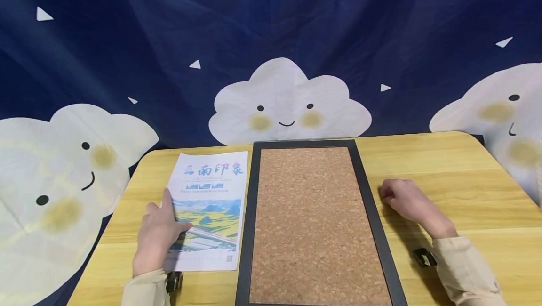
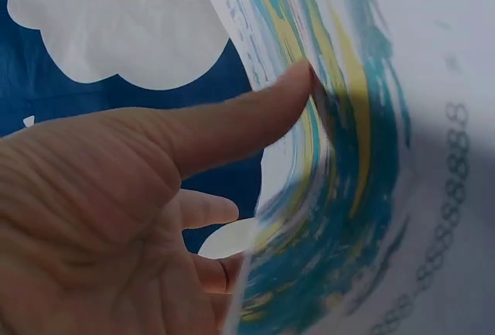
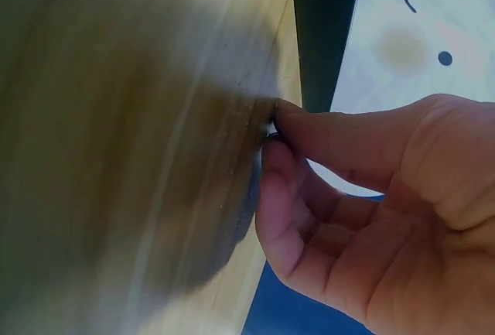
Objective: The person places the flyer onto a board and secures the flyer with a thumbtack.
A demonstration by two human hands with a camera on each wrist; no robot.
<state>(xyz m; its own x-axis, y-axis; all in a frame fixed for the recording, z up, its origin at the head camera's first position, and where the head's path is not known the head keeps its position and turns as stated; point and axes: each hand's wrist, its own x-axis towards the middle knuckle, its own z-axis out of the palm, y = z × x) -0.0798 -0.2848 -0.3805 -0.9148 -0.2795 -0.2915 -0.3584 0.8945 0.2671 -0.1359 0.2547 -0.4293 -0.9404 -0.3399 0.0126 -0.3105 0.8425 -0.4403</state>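
Left hand (image 1: 157, 235) lies on the left edge of the printed paper poster w/ blue-yellow landscape art & large Chinese title (image 1: 210, 212), fingers fairly straight on the sheet; wrist view shows thumb (image 2: 240, 118) pressing the sheet's face, paper edge curling up btwn thumb & fingers. Poster lies flat on the light wooden table (image 1: 444, 169), just left of the black-framed rectangular cork board (image 1: 313, 221). Right hand (image 1: 406, 200) rests on the table right of the board, fingers curled, thumb & forefinger tips pinching a tiny dark item (image 3: 272, 130), too small to ID
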